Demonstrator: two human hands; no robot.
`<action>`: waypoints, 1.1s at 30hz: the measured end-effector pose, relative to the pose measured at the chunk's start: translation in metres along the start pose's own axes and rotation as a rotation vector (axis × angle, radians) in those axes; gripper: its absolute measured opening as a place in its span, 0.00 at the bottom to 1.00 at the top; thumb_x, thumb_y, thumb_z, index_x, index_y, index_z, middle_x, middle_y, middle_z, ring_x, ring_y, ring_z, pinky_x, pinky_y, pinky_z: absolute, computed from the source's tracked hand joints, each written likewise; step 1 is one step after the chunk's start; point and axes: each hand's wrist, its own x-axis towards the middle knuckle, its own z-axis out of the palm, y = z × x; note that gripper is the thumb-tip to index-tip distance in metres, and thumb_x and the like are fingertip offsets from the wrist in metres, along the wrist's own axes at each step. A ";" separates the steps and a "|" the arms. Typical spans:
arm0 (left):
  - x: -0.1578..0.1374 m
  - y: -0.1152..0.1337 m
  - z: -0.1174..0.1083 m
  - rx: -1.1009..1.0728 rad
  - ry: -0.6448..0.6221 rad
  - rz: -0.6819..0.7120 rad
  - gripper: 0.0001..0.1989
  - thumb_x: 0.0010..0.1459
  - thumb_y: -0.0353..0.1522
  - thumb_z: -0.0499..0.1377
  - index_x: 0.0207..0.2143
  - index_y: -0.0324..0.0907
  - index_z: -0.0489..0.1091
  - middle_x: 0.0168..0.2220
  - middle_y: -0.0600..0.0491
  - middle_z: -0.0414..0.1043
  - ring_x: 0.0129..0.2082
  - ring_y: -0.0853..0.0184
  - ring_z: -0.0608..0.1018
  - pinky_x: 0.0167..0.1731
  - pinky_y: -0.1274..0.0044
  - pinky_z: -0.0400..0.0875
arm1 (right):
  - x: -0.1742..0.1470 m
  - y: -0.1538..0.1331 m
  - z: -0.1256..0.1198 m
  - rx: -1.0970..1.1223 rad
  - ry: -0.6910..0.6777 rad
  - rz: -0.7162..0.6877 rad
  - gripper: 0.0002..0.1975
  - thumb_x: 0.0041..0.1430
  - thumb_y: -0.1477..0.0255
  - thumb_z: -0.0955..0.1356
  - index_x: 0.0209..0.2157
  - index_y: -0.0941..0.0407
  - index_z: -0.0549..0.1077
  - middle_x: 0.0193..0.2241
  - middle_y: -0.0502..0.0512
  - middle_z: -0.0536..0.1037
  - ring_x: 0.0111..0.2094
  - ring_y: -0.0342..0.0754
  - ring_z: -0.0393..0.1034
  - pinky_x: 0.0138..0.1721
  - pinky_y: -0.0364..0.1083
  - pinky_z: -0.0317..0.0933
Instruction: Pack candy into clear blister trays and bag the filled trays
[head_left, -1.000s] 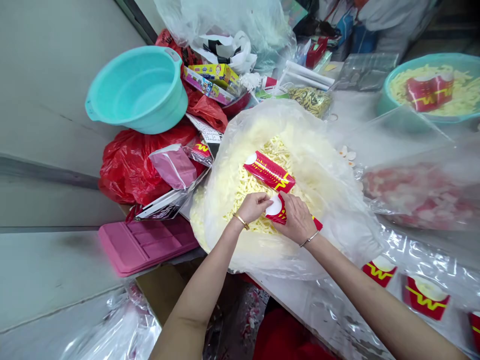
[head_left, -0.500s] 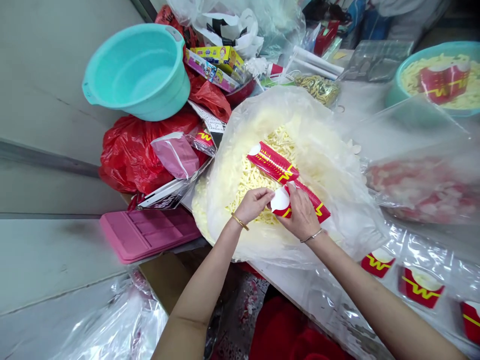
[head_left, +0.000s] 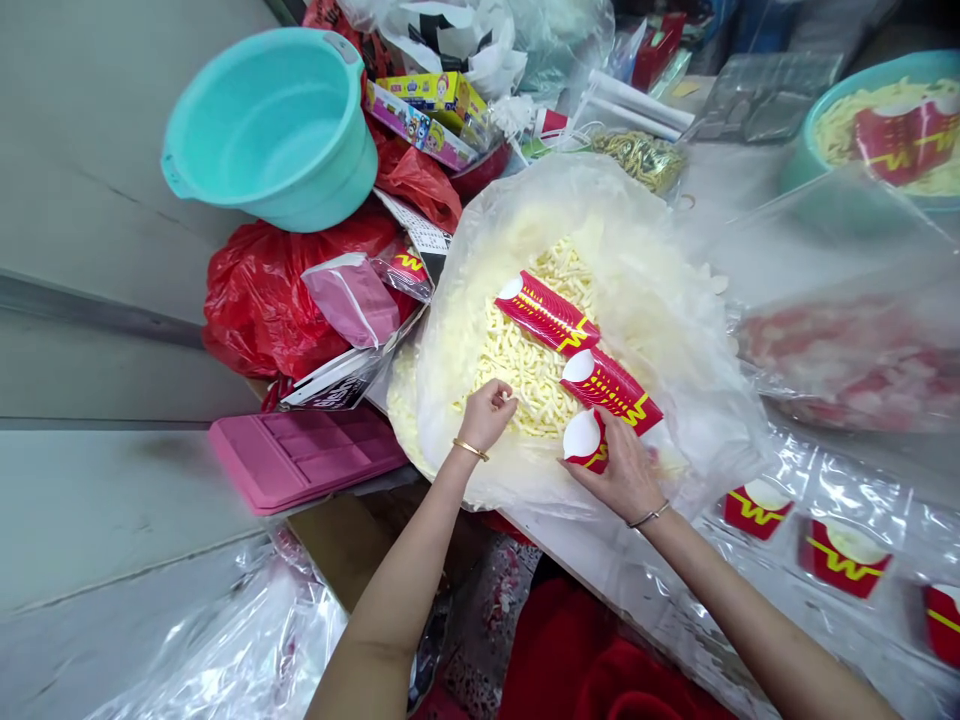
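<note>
This looks like a small, cluttered packing workshop: stacks of identical red cartons lie on loose pale sticks in an open plastic bag, similar cartons line up under clear plastic, and a turquoise basin and red bags crowd the surface's edge.

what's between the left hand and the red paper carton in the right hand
In the head view, pale yellow stick-shaped pieces lie between the left hand and carton.
</note>
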 end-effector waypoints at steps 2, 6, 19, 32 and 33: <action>0.003 -0.002 -0.007 -0.225 0.052 -0.077 0.06 0.49 0.33 0.58 0.32 0.41 0.67 0.22 0.60 0.63 0.22 0.74 0.67 0.25 0.81 0.61 | 0.003 -0.003 -0.002 -0.007 -0.005 -0.004 0.42 0.50 0.55 0.69 0.60 0.59 0.51 0.51 0.66 0.67 0.49 0.60 0.63 0.48 0.58 0.61; 0.005 0.000 -0.016 -0.557 0.054 -0.187 0.09 0.45 0.35 0.61 0.27 0.39 0.66 0.21 0.59 0.64 0.20 0.76 0.66 0.21 0.82 0.58 | 0.009 -0.011 -0.001 -0.003 -0.039 -0.033 0.41 0.51 0.57 0.69 0.61 0.60 0.51 0.51 0.66 0.67 0.49 0.60 0.63 0.48 0.57 0.62; -0.021 0.052 -0.005 -0.612 -0.266 -0.030 0.09 0.51 0.34 0.60 0.35 0.41 0.69 0.27 0.57 0.65 0.23 0.75 0.67 0.26 0.81 0.63 | 0.029 -0.031 0.019 0.036 -0.069 -0.050 0.37 0.52 0.65 0.68 0.59 0.61 0.52 0.50 0.66 0.66 0.52 0.59 0.61 0.52 0.57 0.59; -0.062 0.070 0.034 0.046 -0.167 0.351 0.07 0.57 0.29 0.54 0.30 0.43 0.71 0.32 0.49 0.70 0.37 0.64 0.72 0.40 0.71 0.67 | 0.001 -0.007 0.001 -0.081 -0.083 -0.119 0.32 0.53 0.71 0.66 0.58 0.61 0.53 0.49 0.67 0.67 0.49 0.59 0.62 0.48 0.57 0.61; -0.066 0.070 0.036 0.028 -0.159 0.332 0.06 0.57 0.29 0.54 0.31 0.44 0.70 0.32 0.50 0.71 0.36 0.64 0.73 0.40 0.71 0.67 | -0.002 -0.005 0.000 -0.078 -0.083 -0.124 0.32 0.54 0.71 0.66 0.58 0.61 0.53 0.49 0.66 0.67 0.49 0.59 0.61 0.49 0.56 0.61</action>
